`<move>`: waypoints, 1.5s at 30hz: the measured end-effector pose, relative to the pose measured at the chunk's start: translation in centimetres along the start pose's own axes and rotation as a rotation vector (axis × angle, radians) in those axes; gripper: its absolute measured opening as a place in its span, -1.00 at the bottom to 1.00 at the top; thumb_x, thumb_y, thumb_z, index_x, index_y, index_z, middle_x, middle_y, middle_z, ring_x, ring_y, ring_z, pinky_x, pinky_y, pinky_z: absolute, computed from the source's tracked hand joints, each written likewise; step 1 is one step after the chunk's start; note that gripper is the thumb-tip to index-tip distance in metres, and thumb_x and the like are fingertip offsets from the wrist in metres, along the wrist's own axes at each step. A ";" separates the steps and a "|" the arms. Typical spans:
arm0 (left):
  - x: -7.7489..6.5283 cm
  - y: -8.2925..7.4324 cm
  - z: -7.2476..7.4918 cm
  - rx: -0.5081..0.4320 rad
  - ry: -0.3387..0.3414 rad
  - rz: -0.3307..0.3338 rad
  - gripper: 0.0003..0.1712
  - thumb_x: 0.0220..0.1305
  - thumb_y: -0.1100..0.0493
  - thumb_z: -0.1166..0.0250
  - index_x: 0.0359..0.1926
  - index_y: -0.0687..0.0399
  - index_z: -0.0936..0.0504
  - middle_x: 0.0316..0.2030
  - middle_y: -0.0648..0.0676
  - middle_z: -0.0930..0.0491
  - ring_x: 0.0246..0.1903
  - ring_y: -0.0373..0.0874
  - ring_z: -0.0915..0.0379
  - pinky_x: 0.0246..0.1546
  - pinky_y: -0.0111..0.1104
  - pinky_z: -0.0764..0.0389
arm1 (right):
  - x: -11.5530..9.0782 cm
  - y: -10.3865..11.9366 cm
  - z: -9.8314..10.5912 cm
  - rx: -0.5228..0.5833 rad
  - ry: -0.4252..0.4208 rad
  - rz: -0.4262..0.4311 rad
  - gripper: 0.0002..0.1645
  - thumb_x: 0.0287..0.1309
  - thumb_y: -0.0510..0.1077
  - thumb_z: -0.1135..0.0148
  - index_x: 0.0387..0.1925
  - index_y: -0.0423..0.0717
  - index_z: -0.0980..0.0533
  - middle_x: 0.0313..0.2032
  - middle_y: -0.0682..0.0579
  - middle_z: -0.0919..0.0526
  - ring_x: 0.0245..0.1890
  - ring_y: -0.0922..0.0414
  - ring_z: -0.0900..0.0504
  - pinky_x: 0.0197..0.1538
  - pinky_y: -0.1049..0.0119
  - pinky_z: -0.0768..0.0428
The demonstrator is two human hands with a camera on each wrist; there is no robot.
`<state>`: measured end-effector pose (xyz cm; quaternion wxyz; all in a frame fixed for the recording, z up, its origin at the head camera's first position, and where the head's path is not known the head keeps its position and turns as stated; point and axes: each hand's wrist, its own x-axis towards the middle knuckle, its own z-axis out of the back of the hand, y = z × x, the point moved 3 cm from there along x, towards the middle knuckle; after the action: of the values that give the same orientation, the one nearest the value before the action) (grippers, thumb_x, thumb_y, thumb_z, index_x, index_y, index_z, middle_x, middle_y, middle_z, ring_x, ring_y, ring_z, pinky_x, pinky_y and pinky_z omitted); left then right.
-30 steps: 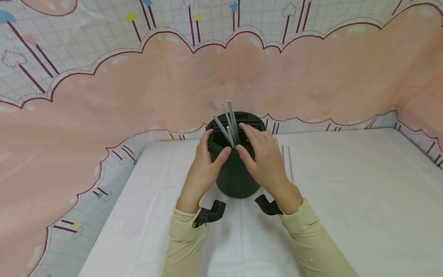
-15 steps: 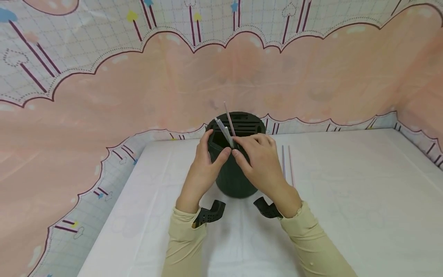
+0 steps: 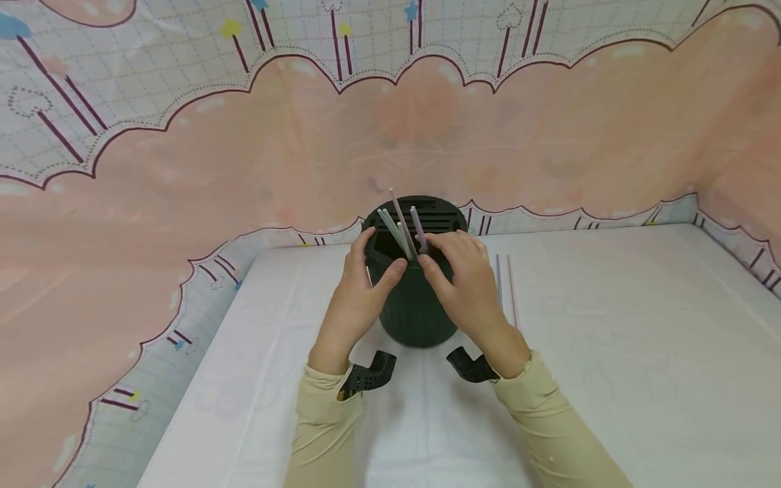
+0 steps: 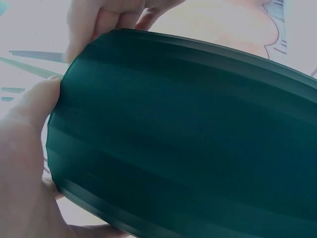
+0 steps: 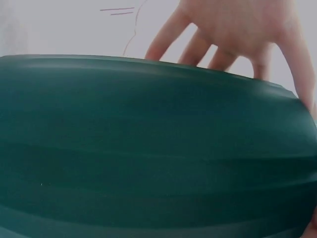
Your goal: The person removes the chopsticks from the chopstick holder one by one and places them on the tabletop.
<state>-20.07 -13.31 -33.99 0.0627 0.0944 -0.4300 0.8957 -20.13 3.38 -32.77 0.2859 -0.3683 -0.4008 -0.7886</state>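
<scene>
At the rim we see the thumb and index finger of the right hand (image 3: 472, 285) set slightly apart, with a purple straw (image 3: 417, 220) showing between them; we cannot tell whether they pinch it. The left hand (image 3: 356, 285) grips the other side of the dark green container (image 3: 417, 318), thumb over the near rim and fingers around the flank; in the right wrist view we find those fingers spread along its wall. Between the hands, a thin pink straw (image 3: 396, 203) and some pale green straws (image 3: 390, 227) lean up out of the opening, in front of the slotted top (image 3: 430, 213). The container stands toward the far edge of the white table (image 3: 610, 339). Beyond the right wrist we notice a bluish straw (image 3: 499, 285) and another pink straw (image 3: 512, 291) lying side by side, and behind everything hangs a peach-and-white printed cloth (image 3: 293, 149).
</scene>
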 end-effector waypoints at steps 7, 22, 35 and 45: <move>0.2 -0.2 0.0 0.003 -0.002 0.008 -0.13 0.01 -0.50 0.06 0.32 -0.47 0.14 0.31 0.01 0.02 0.21 0.07 -0.09 0.02 0.08 -0.24 | 0.3 -0.4 0.7 0.099 -0.080 -0.014 -0.76 0.08 -0.21 -0.21 -0.17 -0.15 -0.57 -0.25 0.06 -0.60 -0.21 0.17 -0.49 -0.04 0.18 -0.31; -0.1 -0.3 0.3 0.017 0.015 0.033 -0.12 -0.03 -0.53 0.06 0.30 -0.55 0.15 0.32 -0.03 0.05 0.16 0.11 -0.16 -0.06 0.09 -0.31 | 1.1 1.3 3.5 0.372 -0.209 -0.153 -0.73 0.07 -0.42 -0.12 -0.13 -0.32 -0.50 -0.29 -0.11 -0.56 -0.20 0.10 -0.52 -0.07 0.28 -0.46; -0.4 0.0 0.1 -0.008 0.015 0.034 -0.15 0.00 -0.52 0.07 0.29 -0.58 0.17 0.33 -0.03 0.07 0.19 0.11 -0.10 -0.03 0.12 -0.26 | 1.1 1.6 5.9 0.592 -0.436 -0.154 -0.78 0.10 -0.46 -0.06 -0.17 -0.49 -0.41 -0.30 -0.26 -0.53 -0.26 -0.04 -0.52 -0.15 0.17 -0.52; -0.5 0.1 -0.1 -0.010 0.002 0.042 -0.18 0.01 -0.51 0.07 0.27 -0.64 0.18 0.32 -0.06 0.07 0.19 0.08 -0.10 -0.01 0.09 -0.25 | 0.9 -1.5 8.3 0.874 -0.619 -0.182 -0.79 0.18 -0.38 -0.01 -0.13 -0.37 -0.32 -0.35 -0.38 -0.50 -0.31 -0.19 -0.55 -0.19 0.07 -0.53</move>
<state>-19.64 -13.33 -34.23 0.0448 0.0838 -0.4364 0.8947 -18.88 11.02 -29.30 0.2115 -0.3939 -0.7873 -0.4246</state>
